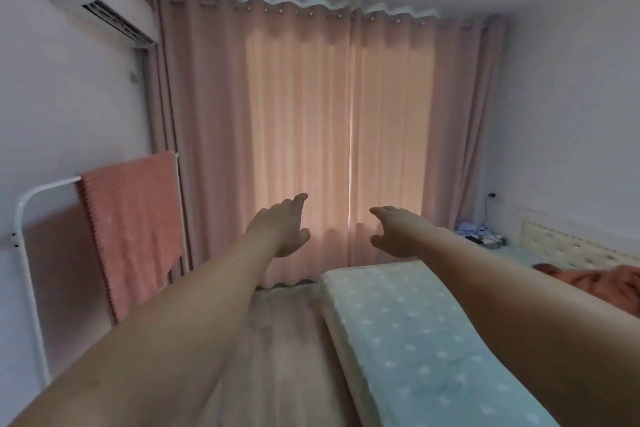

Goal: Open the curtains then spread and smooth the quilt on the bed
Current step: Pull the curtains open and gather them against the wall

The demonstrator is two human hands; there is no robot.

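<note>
my left hand (280, 229) and right hand (394, 232) reach out open, holding nothing; closed curtains (298, 135) hang just beyond them.

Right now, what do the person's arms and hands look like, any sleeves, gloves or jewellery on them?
Both arms are bare along all that shows, with no sleeve in view. The left hand and right hand wear no gloves, and no ring, watch or bracelet can be seen on either wrist.

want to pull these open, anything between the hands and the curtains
Nothing visible. The left hand and right hand reach out open toward the closed pink curtains, either side of the centre seam. The bed lies lower right.
</note>
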